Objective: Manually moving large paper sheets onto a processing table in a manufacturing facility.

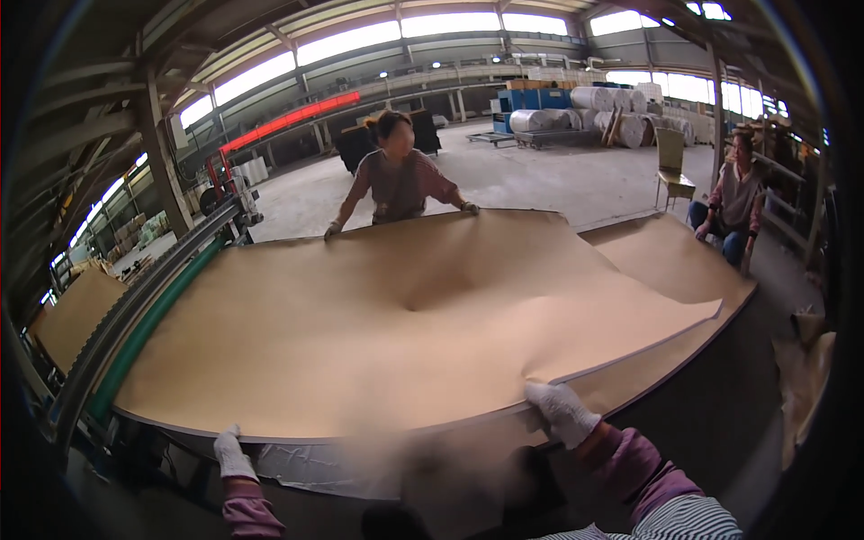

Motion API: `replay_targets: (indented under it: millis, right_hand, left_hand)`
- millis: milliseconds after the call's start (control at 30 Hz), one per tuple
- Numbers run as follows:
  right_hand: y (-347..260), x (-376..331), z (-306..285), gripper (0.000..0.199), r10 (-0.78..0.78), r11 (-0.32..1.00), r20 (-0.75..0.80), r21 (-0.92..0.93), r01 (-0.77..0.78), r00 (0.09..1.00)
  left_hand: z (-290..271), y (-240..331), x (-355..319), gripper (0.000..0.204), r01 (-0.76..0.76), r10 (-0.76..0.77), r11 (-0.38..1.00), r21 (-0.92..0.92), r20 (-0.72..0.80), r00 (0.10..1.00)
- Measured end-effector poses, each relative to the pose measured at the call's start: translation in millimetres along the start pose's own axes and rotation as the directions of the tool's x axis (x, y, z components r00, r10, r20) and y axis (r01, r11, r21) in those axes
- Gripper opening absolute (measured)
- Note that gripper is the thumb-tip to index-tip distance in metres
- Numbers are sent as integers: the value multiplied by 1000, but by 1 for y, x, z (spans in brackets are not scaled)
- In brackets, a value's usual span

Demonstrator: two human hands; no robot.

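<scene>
A large tan sheet point(360, 342) with a thin grey edge lies spread in front of me, rippled and dented near its middle. My left hand point(234, 453), in a white glove, is closed on its near edge toward the left. Further right, my gloved right hand point(562, 412) grips the same edge, where the sheet puckers and lifts. Beneath its right part lies another tan sheet point(670, 252). Across from me, a person point(396, 175) in gloves holds the far edge with both hands.
Along the left runs a machine rail with a green roller point(153, 328). A second person point(733, 198) crouches at the far right corner, near a chair point(672, 166). Wrapped rolls point(621, 126) stand at the back. A blurred patch hides part of the near edge.
</scene>
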State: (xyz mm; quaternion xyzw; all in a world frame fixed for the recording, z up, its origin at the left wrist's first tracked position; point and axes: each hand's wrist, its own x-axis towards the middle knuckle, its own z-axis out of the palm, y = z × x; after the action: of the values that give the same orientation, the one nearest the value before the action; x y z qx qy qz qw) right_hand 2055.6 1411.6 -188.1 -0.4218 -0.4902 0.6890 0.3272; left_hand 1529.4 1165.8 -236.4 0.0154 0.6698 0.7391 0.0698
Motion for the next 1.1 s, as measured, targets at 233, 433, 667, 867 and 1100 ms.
replay_targets:
  millis: [233, 433, 667, 867, 1100]
  right_hand:
    - [-95, -14, -44, 27, -52, 943, -116, -333, 10, 992]
    - [-154, 12, -94, 32, -93, 921, -221, -388, -1, 971]
    - [-200, 39, -157, 27, -182, 948, -233, -298, 108, 955]
    - [-197, 37, -183, 32, -269, 935, -80, -262, 240, 960]
    - [-205, 23, -176, 33, -182, 945, -109, -293, 144, 977]
  left_hand:
    - [4, 43, 23, 31, -62, 40, 996, 66, 298, 954]
    - [-34, 28, 134, 42, -160, 105, 946, 282, 198, 975]
    - [-39, 76, 79, 39, -100, 44, 911, 400, 146, 988]
    - [-24, 82, 54, 41, -98, 76, 852, 515, 63, 995]
    - [-28, 64, 38, 46, -58, 26, 866, 497, 72, 997]
